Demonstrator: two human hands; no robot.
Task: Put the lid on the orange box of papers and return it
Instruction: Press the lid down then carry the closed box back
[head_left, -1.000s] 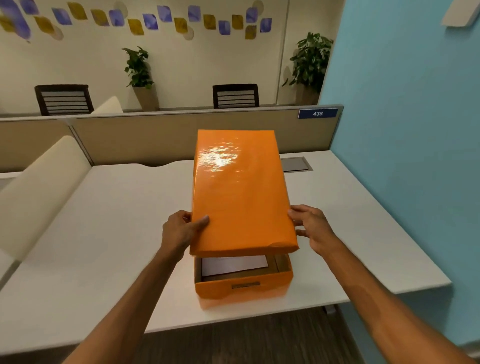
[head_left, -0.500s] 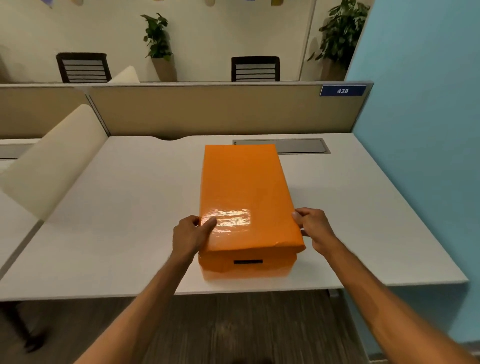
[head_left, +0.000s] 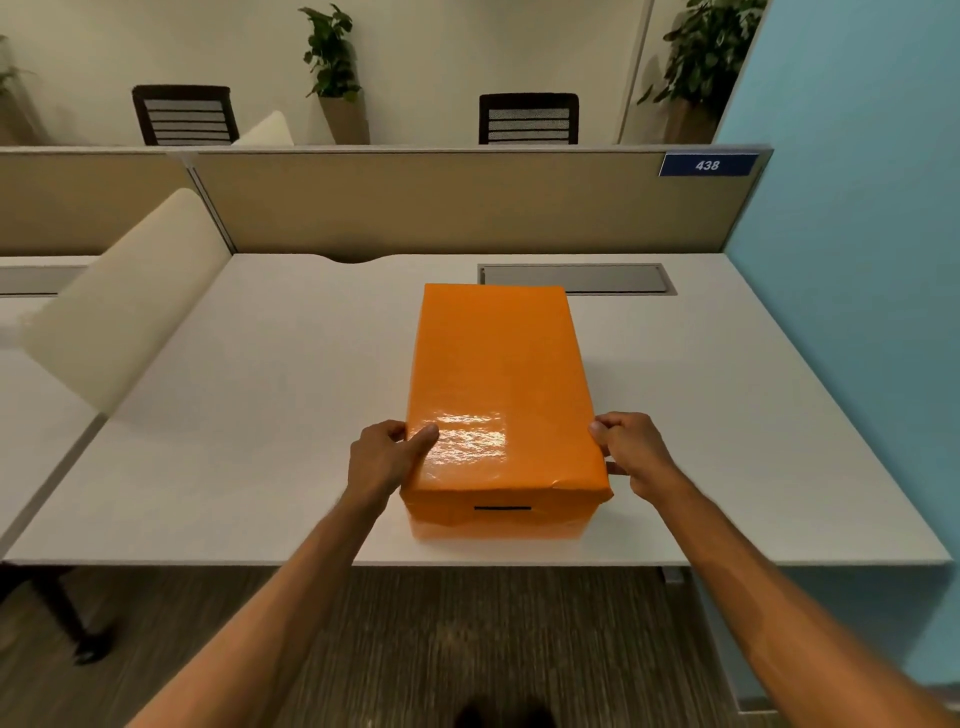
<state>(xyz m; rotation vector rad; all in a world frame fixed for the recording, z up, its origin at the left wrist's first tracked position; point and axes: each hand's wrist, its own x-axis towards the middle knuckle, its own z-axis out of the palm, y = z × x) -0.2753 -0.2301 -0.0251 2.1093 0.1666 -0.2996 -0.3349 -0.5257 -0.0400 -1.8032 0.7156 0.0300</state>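
Note:
The glossy orange lid (head_left: 496, 374) lies flat on the orange box (head_left: 498, 517), which stands lengthwise on the white desk (head_left: 260, 415) near its front edge. A dark handle slot shows in the box's front wall. The papers inside are hidden. My left hand (head_left: 384, 457) grips the lid's near left edge, thumb on top. My right hand (head_left: 631, 452) holds the lid's near right edge, fingers curled against its side.
A grey cable hatch (head_left: 576, 279) sits in the desk just behind the box. A beige partition (head_left: 441, 208) closes the back, a blue wall (head_left: 857, 260) the right. A cream divider panel (head_left: 124, 301) stands at the left. Chairs and potted plants are beyond.
The lid came down from a tilted position above the open box and now covers it fully. Both hands stayed on its near edges.

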